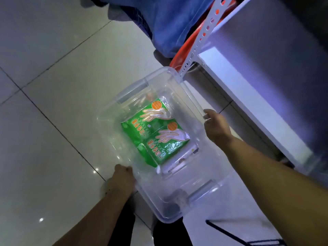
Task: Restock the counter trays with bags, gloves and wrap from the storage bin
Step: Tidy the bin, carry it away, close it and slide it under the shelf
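Observation:
A clear plastic storage bin [179, 80] stands on the tiled floor below me. Inside it lie two green packs of disposable gloves [156, 132], flat on the bottom and overlapping. My left hand [122, 178] grips the bin's left long rim, fingers curled over the edge. My right hand [215, 126] holds the opposite rim on the right side. Both forearms reach down from the bottom of the view.
A white perforated shelf post [200, 36] and a white shelf board [248, 96] stand right of the bin. Blue cloth [170, 22] and an orange object [184, 50] lie beyond the bin's far end. Pale floor tiles [53, 86] spread to the left.

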`<state>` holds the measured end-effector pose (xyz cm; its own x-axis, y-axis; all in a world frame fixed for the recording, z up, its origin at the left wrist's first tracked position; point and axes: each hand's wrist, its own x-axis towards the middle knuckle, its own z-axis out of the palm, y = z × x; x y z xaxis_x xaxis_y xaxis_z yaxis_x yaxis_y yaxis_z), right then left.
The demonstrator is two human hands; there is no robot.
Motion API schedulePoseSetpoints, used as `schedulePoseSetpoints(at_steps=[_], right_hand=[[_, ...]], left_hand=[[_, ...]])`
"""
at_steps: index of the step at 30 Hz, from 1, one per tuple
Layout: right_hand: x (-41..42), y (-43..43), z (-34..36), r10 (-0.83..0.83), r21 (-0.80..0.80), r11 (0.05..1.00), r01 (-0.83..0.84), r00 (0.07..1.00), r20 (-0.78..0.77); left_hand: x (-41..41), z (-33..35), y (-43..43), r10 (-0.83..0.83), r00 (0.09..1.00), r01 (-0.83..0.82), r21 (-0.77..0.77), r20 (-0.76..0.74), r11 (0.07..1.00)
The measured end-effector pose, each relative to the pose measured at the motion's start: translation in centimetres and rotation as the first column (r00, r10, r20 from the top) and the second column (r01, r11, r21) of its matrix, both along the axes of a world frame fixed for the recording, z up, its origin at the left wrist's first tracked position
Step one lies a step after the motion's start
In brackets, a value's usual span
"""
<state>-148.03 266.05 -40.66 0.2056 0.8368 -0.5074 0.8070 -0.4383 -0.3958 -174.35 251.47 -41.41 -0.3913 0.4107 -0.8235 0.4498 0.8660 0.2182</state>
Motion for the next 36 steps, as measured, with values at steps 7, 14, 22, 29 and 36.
schedulePoseSetpoints(at_steps=[7,14,22,29,36], right_hand=[[0.4,0.3,-2.9,-0.005,0.067,0.998,0.006,1.000,-0.013],[1.4,-2.6,2.4,-0.103,0.086,0.990,0.111,0.991,-0.086],[8.2,-10.5,17.4,-0.233,0.435,0.884,0.171,0.968,0.095],[14.6,-14.1,27.3,-0.694,0.724,0.612,0.320,0.655,0.297],[18.6,-11.9,27.4,-0.914,0.529,0.394,0.751,0.382,0.139]], left_hand=[[0.7,-2.7,-1.1,-0.003,1.000,0.002,0.055,0.014,0.999],[-0.3,1.2,0.8,-0.173,0.979,0.178,0.037,-0.104,0.983],[3.5,11.3,6.8,-0.564,0.810,0.581,0.351,-0.160,0.735],[8.0,18.1,9.9,-0.673,0.717,0.645,0.539,-0.182,0.542],[8.1,20.1,8.2,-0.821,0.551,0.726,0.573,-0.153,0.380]])
